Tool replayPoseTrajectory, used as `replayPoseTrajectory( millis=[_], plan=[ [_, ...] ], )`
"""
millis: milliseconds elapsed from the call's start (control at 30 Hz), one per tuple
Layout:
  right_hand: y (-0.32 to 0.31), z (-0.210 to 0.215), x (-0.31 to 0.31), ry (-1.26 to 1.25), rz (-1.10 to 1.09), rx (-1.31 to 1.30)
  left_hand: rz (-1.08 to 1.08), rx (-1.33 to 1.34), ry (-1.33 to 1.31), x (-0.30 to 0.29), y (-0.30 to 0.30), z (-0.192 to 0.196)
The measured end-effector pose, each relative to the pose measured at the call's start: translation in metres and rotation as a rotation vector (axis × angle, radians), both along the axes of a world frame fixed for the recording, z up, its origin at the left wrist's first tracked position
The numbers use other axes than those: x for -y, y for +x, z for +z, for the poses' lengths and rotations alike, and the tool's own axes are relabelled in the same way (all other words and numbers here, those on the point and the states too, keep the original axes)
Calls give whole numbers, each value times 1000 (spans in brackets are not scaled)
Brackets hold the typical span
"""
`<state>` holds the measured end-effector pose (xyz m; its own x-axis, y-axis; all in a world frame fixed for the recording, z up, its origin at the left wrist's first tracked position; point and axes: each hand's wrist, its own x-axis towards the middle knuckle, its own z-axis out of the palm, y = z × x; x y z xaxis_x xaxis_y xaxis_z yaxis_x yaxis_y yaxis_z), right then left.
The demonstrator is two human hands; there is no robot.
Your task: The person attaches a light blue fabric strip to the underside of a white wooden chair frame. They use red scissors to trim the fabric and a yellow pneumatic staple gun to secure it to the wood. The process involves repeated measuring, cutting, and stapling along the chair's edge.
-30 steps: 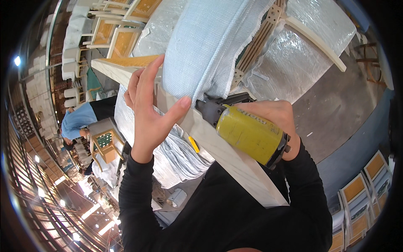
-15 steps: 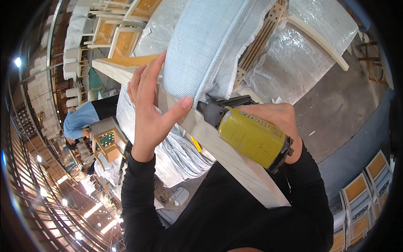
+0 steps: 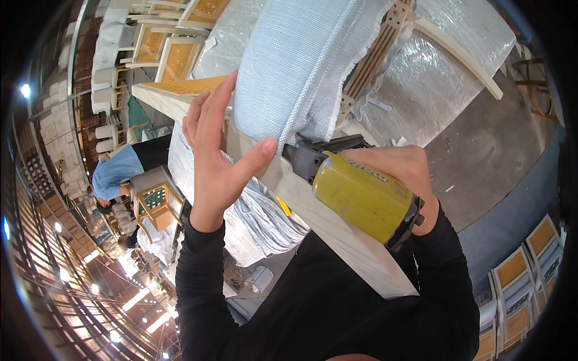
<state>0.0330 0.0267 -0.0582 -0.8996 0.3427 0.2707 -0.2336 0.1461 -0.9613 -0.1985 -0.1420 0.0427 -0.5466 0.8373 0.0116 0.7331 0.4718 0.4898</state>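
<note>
My right hand (image 3: 400,165) grips a yellow-green pneumatic staple gun (image 3: 361,198) with a black nose. The nose meets the lower edge of a light blue fabric-covered seat cushion (image 3: 289,72), where it borders a pale wooden chair frame (image 3: 355,246). My left hand (image 3: 217,159) is spread with the thumb against the cushion's lower corner, close to the gun's nose, and the fingers along its left side. Frayed fabric edge hangs on the cushion's right, beside a slotted, drilled wooden rail (image 3: 374,63).
Plastic-wrapped pieces (image 3: 421,90) lie beyond the cushion. Cane-backed chair frames (image 3: 177,59) stand at upper left, and more frames (image 3: 512,271) at lower right. A yellow-handled tool (image 3: 283,206) lies below the frame. A person in blue (image 3: 114,171) bends over a chair at left.
Little differs. My right hand and the staple gun have shifted very slightly, with the nose still at the cushion edge. My left hand stays in place.
</note>
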Motion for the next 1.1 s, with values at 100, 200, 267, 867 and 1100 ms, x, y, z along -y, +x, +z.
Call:
replayPoseTrajectory(
  millis=[100,200,267,867,1100],
  plan=[
    [-2,4,-3,-31,43,41,-10,5,19,1,-2,-4],
    [-1,2,-5,-21,47,35,-13,10,13,0,-2,-3],
    [2,1,-8,29,38,8,-13,-16,5,0,-1,-2],
    [1,-3,-10,91,19,-56,-110,-132,-28,4,-9,-5],
    [-5,-9,-8,10,25,-103,-102,-72,-18,6,-11,-6]
  ],
)
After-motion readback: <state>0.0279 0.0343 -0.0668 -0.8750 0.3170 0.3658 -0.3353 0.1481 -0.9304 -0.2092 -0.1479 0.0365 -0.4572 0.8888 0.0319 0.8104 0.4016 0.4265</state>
